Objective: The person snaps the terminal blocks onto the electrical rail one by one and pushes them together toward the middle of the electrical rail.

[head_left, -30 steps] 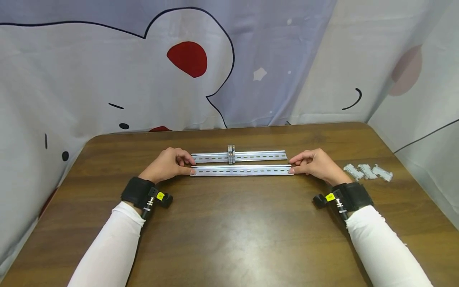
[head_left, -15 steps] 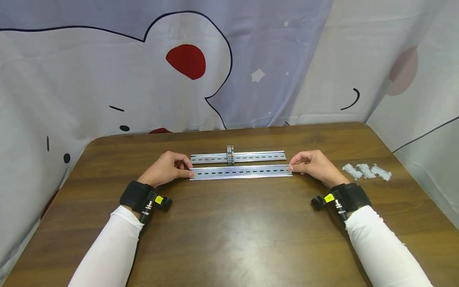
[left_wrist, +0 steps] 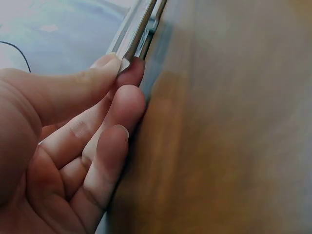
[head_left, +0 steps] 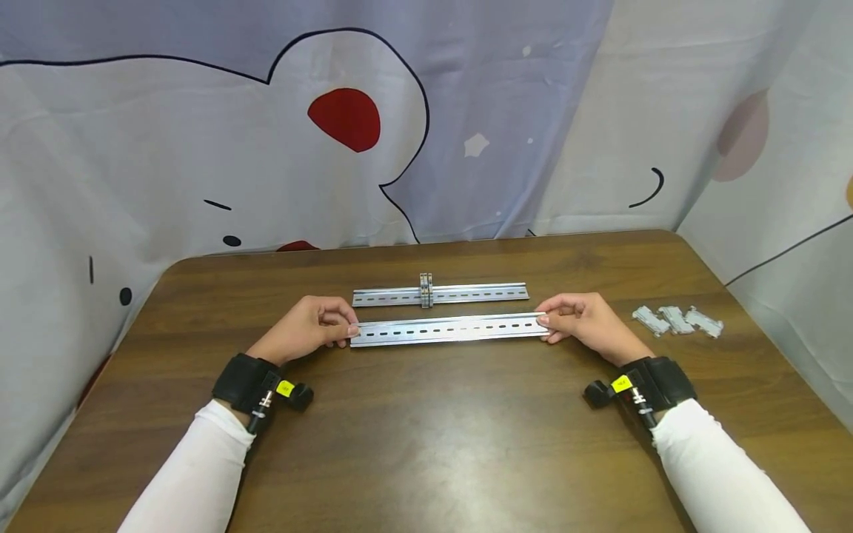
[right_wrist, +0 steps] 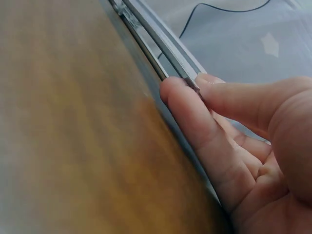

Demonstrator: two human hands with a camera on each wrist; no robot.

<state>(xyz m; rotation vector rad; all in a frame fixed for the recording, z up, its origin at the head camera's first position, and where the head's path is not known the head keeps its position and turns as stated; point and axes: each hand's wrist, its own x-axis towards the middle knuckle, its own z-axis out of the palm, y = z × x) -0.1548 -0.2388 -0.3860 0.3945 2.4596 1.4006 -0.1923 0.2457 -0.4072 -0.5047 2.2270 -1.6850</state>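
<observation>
A slotted metal DIN rail (head_left: 446,329) spans between my two hands in the head view. My left hand (head_left: 308,326) pinches its left end between thumb and fingers, and my right hand (head_left: 586,323) pinches its right end. In the left wrist view the thumb (left_wrist: 83,90) lies on top of the rail end, with fingertips under it. The right wrist view shows the same kind of pinch, the rail (right_wrist: 170,53) lifted off the tabletop. Behind it lies a second slotted rail (head_left: 480,293), bearing a pair of thin upright modules (head_left: 426,290) left of its middle.
Three small pale plastic pieces (head_left: 676,320) lie on the brown wooden table (head_left: 426,414) beyond my right hand. A printed curtain (head_left: 200,148) hangs behind the table's far edge. Each wrist wears a black strap with a small camera.
Both hands have lifted the front rail and brought it closer to me, widening the gap to the rear rail. The head view has shifted slightly.
</observation>
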